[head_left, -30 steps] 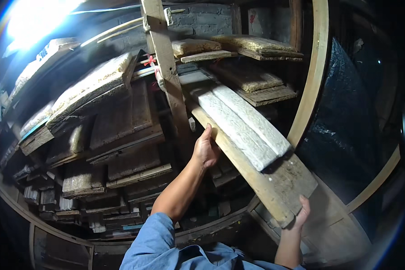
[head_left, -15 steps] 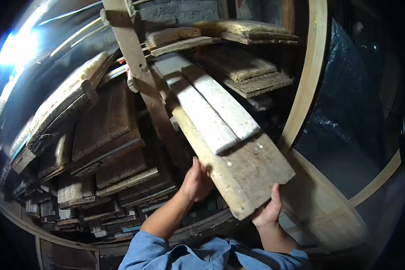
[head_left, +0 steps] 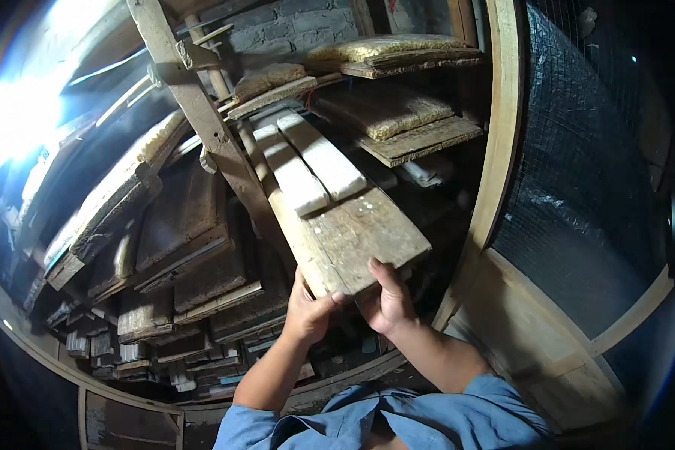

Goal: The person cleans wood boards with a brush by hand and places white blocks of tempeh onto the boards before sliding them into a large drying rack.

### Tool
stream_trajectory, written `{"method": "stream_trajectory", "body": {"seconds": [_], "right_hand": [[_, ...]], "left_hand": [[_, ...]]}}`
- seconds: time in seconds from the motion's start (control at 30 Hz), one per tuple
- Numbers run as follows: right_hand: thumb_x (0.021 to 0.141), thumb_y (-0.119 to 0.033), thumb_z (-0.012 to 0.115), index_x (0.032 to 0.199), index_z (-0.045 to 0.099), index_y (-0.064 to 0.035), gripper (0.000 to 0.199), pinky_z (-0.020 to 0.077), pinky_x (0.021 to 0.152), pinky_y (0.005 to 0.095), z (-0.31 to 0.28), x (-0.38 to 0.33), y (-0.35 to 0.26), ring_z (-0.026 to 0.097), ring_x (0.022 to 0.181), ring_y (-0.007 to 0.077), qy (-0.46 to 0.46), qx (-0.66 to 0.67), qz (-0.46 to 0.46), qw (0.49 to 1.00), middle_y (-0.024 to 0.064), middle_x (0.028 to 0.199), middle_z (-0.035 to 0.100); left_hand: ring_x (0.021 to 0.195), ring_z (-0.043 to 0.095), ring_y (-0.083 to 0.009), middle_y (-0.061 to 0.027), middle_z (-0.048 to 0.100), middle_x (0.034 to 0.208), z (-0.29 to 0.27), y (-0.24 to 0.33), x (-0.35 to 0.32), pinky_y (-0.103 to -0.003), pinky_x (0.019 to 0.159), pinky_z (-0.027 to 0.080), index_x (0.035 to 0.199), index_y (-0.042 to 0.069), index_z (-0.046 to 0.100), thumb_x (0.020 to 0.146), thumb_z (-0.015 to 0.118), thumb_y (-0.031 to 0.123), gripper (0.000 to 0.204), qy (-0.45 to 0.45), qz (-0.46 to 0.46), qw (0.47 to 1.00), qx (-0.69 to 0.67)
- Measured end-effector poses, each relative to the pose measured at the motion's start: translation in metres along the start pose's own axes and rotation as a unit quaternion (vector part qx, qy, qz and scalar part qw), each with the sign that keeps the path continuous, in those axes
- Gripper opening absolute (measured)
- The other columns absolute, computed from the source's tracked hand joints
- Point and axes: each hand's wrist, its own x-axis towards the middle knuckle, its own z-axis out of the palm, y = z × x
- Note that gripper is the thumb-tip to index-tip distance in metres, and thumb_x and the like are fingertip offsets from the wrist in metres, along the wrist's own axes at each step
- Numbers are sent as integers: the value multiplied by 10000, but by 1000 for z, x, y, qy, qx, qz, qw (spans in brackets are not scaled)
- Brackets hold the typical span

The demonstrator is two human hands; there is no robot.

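Note:
A worn wooden board slants away from me into the rack. On it two long white slabs lie side by side, a narrow dark gap between them. My left hand grips the board's near left corner, thumb on top and fingers out of sight underneath. My right hand holds the near end, its thumb at the top edge and its palm turned up below. The far end of the board is in among the shelves, behind a wooden post.
Tiers of boards with thick yellowish slabs fill the rack to the right and left, many jutting out, such as a dark slab. A wooden-framed mesh panel stands at the right. Bright light glares at upper left.
The board with its white slabs has moved away from me, deeper into the rack, and levelled somewhat. My right hand has shifted left, closer to my left hand.

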Motion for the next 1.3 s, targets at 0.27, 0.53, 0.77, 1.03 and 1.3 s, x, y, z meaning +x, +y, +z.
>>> {"method": "stream_trajectory", "body": {"seconds": [0.27, 0.53, 0.77, 1.03, 1.3], "right_hand": [[815, -256, 777, 1187, 563, -78, 465, 464, 946, 374, 12, 40, 10, 573, 1061, 183, -25, 3, 21, 999, 39, 1124, 606], [767, -164, 744, 1050, 624, -63, 324, 476, 897, 350, -5, 35, 17, 607, 949, 180, 1, 5, 48, 999, 39, 1020, 640], [766, -211, 749, 1082, 610, -55, 379, 457, 928, 375, -17, 39, 32, 580, 1003, 199, 12, 5, 72, 997, 68, 1022, 629], [766, -234, 778, 1162, 621, -64, 459, 440, 949, 372, -4, 113, 54, 584, 1023, 204, -17, 0, 24, 1000, 63, 1119, 634], [673, -596, 822, 1340, 464, -80, 916, 431, 904, 442, -14, 153, 25, 547, 1098, 212, 46, -248, 182, 950, 72, 1248, 576]], "left_hand": [[1146, 570, -240, -125, 547, 1267, -18, 21, 34, -378, 970, 466, 1389, 4, 348, 704, 788, 214, 841, -12, 28, 999, 39], [1172, 560, -237, -119, 540, 1294, -35, 5, 27, -378, 995, 450, 1419, 13, 330, 637, 828, 203, 946, 15, 0, 999, 52], [1187, 552, -251, -133, 535, 1300, -43, 7, 30, -399, 1017, 442, 1427, 6, 315, 621, 850, 215, 990, 1, 5, 999, 52], [1170, 554, -231, -113, 565, 1276, -80, 28, 81, -381, 1000, 435, 1382, 1, 388, 668, 818, 289, 882, -20, -49, 998, 29], [1406, 332, -341, -202, 296, 1535, -75, -22, 21, -494, 1146, 249, 1525, 83, 224, 986, 489, 467, 713, 143, 58, 980, 123]]}}
